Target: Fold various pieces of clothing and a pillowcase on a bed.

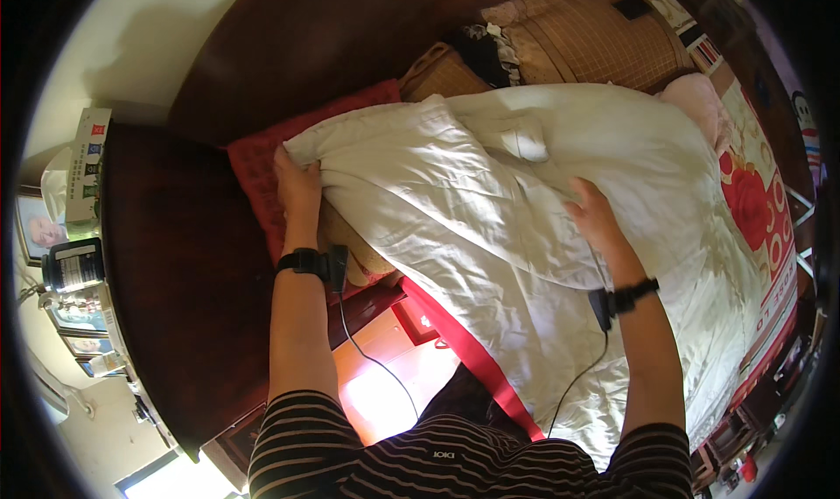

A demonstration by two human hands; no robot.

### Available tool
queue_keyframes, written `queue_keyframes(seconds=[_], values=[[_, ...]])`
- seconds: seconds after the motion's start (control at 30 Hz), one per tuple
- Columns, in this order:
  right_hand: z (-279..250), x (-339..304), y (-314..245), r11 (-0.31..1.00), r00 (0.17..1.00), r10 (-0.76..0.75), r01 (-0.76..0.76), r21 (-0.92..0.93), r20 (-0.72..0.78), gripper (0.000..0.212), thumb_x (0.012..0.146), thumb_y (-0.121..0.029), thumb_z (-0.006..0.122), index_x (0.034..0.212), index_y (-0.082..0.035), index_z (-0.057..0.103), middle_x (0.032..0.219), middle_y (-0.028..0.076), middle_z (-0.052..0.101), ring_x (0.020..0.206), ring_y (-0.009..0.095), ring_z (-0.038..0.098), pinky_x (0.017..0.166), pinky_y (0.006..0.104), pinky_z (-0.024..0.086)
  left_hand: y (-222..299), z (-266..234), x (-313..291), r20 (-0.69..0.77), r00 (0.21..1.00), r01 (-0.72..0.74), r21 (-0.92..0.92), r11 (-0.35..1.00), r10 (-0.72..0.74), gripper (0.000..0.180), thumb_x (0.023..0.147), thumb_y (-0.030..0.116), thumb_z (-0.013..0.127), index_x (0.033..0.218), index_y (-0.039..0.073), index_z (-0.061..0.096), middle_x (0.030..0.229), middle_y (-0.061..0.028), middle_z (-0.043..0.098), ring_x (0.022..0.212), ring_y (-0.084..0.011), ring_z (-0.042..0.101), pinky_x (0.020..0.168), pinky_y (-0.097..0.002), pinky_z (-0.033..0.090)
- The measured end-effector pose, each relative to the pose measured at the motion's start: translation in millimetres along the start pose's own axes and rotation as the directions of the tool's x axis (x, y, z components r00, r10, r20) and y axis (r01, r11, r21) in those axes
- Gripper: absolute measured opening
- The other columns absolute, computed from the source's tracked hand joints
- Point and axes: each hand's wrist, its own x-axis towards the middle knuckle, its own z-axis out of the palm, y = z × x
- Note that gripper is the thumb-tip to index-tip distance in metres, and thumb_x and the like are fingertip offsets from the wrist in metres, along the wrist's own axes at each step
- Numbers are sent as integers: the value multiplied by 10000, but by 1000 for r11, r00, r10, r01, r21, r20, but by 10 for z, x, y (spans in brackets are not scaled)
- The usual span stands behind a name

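A white quilt lies rumpled across the bed in front of me. At its left corner my left hand is closed on the edge, thumb against the cloth. Over the middle of the quilt is my right hand, its thumb and fingers apart with nothing held. Whether those fingertips touch the fabric, I cannot tell. Under the gripped corner a red pillow or cushion shows, and a tan patterned piece peeks out below it.
The dark wooden headboard rises on the left, with framed photos and a dark jar beyond. Brown woven mats or pillows lie at the far side. Red floral bedding shows at right. Black cables hang from both wristbands.
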Motion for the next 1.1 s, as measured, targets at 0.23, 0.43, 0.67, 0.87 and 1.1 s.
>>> queue_keyframes(seconds=[0.23, 0.43, 0.67, 0.87, 1.1], values=[[381, 1113, -383, 979, 997, 33, -45, -198, -63, 563, 771, -157, 619, 1271, -46, 386, 1265, 193, 433, 1102, 369, 466, 937, 394, 396, 188, -40, 123, 346, 816, -573, 389, 721, 462, 443, 764, 19, 547, 1183, 164, 536, 1168, -82, 519, 1175, -270, 388, 920, -453, 376], [206, 1428, -536, 949, 999, -50, 50, -312, 7, 676, 764, -116, 645, 1344, -71, 300, 1291, 170, 418, 1148, 328, 454, 939, 366, 410, 49, -95, 197, 235, 927, -306, 28, 952, 291, 257, 708, -25, 566, 934, 87, 615, 1062, -125, 562, 1094, -305, 449, 899, -407, 396], [563, 1611, -661, 865, 974, 99, 16, -501, 204, 497, 737, -128, 649, 1205, -93, 487, 1179, 168, 494, 1062, 314, 508, 875, 347, 446, -138, -218, 428, -114, 983, -12, -825, 566, -146, 53, 806, 32, 566, 811, 33, 513, 1033, -108, 598, 884, -192, 565, 795, -313, 467], [576, 1818, -872, 900, 980, -125, 177, -399, 153, 425, 763, -182, 645, 1148, -61, 515, 1169, 156, 496, 1047, 306, 506, 864, 361, 452, -256, -375, 394, 218, 741, 383, -914, 133, -635, 149, 883, 124, 434, 907, -3, 509, 944, -108, 567, 822, -184, 528, 732, -335, 476], [457, 2039, -618, 747, 996, 44, 17, -665, 75, 735, 785, -194, 629, 1399, -182, 227, 1345, 111, 361, 1253, 305, 330, 1004, 486, 313, -717, 160, 347, 207, 654, 464, -870, 169, -727, 214, 832, 92, 390, 921, -44, 529, 964, -134, 571, 842, -232, 552, 757, -351, 468]])
